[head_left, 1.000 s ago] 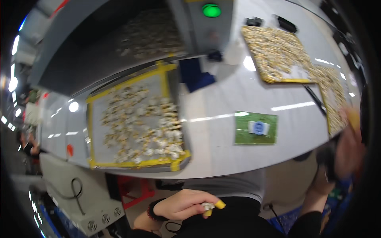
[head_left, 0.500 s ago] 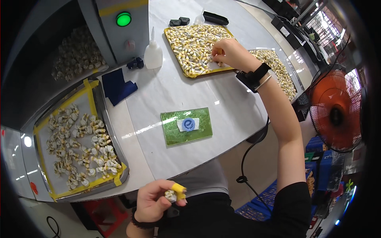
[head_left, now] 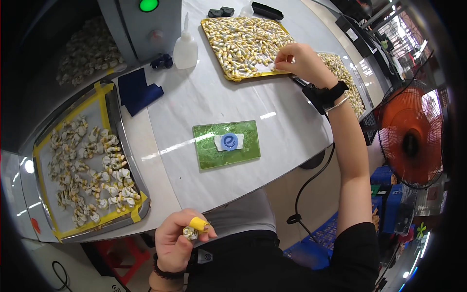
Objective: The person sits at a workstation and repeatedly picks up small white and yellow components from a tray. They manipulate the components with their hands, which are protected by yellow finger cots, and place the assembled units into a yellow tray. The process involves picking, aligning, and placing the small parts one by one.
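My left hand (head_left: 174, 239) is low in front of me, off the table's near edge, closed around a small white-and-yellow figurine (head_left: 190, 233). A yellow wrap (head_left: 198, 224) covers one of its fingertips. Over the right near corner of a yellow-edged tray (head_left: 238, 78), my right hand (head_left: 305, 62) has its thumb and fingers pinched together. What they hold, if anything, is too small to make out. Small white-and-yellow pieces (head_left: 248, 41) fill that tray. A green slab (head_left: 209, 158) with a round blue piece (head_left: 229, 141) on a white patch lies mid-table.
At the left is a metal tray (head_left: 134, 177) of white-and-yellow figurines (head_left: 92, 170). A white squeeze bottle (head_left: 186, 51) stands near dark blue cloths (head_left: 138, 92) and a grey machine (head_left: 151, 44). Right of the table are more pieces (head_left: 343, 80) and an orange fan (head_left: 408, 136).
My right hand has shifted right and nearer across the tray, toward its corner, and its fingers look more tightly pinched. My left hand still holds the figurine. The view has tilted slightly.
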